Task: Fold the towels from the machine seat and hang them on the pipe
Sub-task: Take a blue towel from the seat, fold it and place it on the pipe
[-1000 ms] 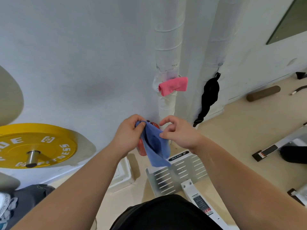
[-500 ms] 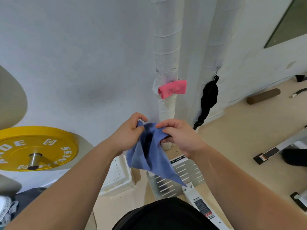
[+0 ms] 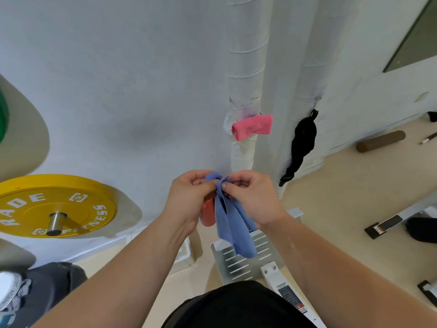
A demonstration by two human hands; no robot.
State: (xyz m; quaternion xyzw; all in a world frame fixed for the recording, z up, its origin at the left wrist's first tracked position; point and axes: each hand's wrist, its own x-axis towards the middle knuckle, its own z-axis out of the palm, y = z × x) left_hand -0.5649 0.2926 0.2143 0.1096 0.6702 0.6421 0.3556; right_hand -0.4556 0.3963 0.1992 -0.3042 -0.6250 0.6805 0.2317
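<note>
The blue towel (image 3: 233, 223) hangs in the air in front of the white wrapped pipe (image 3: 243, 91), pinched at its top edge by the left hand (image 3: 189, 200) and the right hand (image 3: 253, 200), fingertips nearly touching. It looks thin, light and limp, draping in loose folds, so gripping the corners should control it best. A pink towel (image 3: 253, 126) already hangs on the pipe.
</note>
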